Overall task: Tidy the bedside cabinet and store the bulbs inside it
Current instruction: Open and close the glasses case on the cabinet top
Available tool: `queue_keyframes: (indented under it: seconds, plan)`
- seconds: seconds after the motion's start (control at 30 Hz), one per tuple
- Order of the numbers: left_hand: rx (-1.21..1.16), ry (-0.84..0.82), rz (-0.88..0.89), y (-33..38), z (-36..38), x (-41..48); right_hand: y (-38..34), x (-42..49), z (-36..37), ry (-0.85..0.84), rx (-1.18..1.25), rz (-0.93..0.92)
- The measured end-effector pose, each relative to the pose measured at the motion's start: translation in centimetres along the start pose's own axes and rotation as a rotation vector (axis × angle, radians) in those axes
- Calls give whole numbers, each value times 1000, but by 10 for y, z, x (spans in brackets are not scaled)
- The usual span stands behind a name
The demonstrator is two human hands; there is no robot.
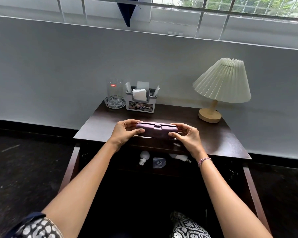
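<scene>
I hold a closed purple case [156, 130] with both hands just above the front edge of the dark wooden bedside cabinet [218, 140]. My left hand [126, 133] grips its left end and my right hand [187, 137] grips its right end. Inside the open space below the top lie a white bulb [143, 157] on the left, a small clear packet [159, 162] in the middle and another white bulb [181, 157] on the right, partly hidden by my right wrist.
At the back of the cabinet top stand a drinking glass [114, 90] on a glass dish [115, 103], a grey organiser [141, 104] holding white papers, and a pleated-shade lamp [221, 81] at the right. A grey wall rises behind; dark floor lies on both sides.
</scene>
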State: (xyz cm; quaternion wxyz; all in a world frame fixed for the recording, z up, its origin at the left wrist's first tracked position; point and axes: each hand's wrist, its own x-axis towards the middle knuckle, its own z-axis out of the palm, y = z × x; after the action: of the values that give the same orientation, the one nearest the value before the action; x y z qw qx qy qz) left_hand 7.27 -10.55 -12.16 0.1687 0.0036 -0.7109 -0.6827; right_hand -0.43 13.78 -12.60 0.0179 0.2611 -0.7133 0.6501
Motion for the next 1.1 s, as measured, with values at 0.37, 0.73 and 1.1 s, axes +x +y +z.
queue_keyframes:
  seconds: [0.37,0.73,1.1]
  plan:
    - [12,10,4,2,1,-1,0,-1,0,14,-40,-4]
    - [34,3,1,5,0,-2,0,-1,2,21,-171,-74]
    - [132,-3,15,8,3,-7,-4,-4,9,-39,-519,-254]
